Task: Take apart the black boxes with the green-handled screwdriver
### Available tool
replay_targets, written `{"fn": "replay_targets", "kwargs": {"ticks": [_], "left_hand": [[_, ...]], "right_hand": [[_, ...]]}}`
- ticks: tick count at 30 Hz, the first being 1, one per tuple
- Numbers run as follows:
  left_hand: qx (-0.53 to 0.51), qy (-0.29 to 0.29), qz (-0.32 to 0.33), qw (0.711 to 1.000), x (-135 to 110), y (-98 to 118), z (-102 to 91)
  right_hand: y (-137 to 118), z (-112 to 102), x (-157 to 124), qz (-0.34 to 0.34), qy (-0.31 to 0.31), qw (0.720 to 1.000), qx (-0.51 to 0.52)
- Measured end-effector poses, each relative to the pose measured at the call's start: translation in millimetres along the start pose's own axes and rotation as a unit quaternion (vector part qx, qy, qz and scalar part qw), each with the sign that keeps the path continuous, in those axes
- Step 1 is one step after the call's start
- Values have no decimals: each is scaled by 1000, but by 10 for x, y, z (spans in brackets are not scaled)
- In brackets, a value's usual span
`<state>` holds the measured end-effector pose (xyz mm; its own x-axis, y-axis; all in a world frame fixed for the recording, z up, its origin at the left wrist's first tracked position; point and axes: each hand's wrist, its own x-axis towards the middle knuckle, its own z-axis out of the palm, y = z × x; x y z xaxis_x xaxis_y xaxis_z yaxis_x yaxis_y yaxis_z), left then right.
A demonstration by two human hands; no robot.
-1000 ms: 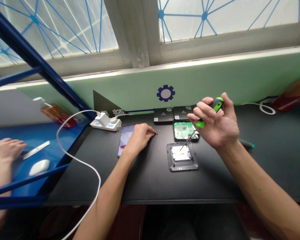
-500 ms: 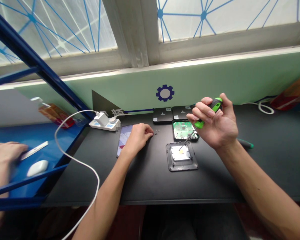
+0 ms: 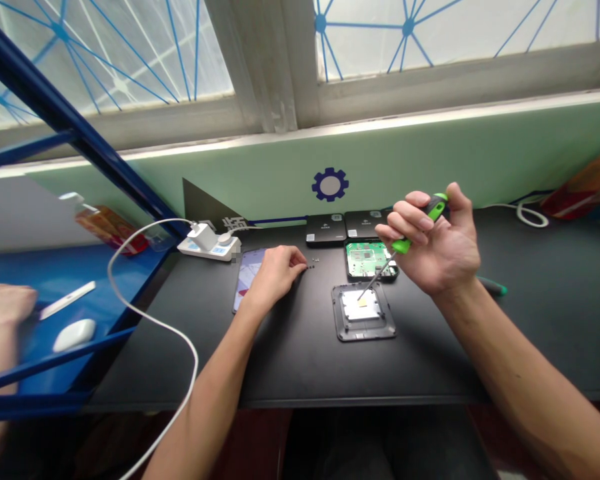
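My right hand (image 3: 433,243) is closed round a green and black screwdriver (image 3: 401,246), its shaft slanting down left over a square black cover (image 3: 343,330) with a pale metal plate (image 3: 355,308) inside. Behind that cover lies an opened black case holding a green circuit board (image 3: 367,259). My left hand (image 3: 283,270) rests on the table beside several tiny screws (image 3: 315,260), thumb and fingertips pinched together at the nearest ones; whatever is between them is too small to make out. Partly beneath that hand is a phone (image 3: 246,277) with a lit screen.
Two closed black boxes (image 3: 326,230) stand behind the circuit board. A green-tipped tool (image 3: 494,287) lies behind my right wrist. At left are a white power strip (image 3: 210,248) with a plugged charger, a hanging white cable (image 3: 173,323), a blue frame and another person's hand (image 3: 7,303).
My right hand and the screwdriver have shifted very slightly to the right. My left hand stays in place. The other person's hand at the far left has drawn back leftward.
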<state>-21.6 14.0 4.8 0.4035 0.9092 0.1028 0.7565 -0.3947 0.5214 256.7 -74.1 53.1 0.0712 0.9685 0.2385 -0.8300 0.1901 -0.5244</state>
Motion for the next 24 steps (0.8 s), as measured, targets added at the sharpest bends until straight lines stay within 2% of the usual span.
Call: {"fn": "replay_targets", "kwargs": {"ticks": [5,9,11,13,14,17,21,22,24], "left_hand": [[-46,106,8,993,-27,107,4],[-46,170,24,984,-65,200,3],[-62,198,46,977,-75,212,13],[-91,224,79,967,-73,211,33],[-108,235,100,961,-70,210,44],[-138,246,153,947,-71,223,77],[-145,221,128,956,-117,267,119],[-151,213,129,957,-130,281,130],[-162,209,163,951,-148,314,151]], "right_hand": [[-86,-60,59,-28,25,998,-54],[-194,-106,81,-60,89,989,-106],[-281,-165,53,-85,129,975,-161],[-407,-268,-12,-109,150,953,-239],[-485,-333,-59,-100,146,945,-277],[-761,-556,-244,-104,169,921,-336],[-1136,-874,-515,-84,288,863,-406],[-1218,-959,-577,-94,307,856,-405],[-1367,-1142,-689,-98,298,853,-416]]}}
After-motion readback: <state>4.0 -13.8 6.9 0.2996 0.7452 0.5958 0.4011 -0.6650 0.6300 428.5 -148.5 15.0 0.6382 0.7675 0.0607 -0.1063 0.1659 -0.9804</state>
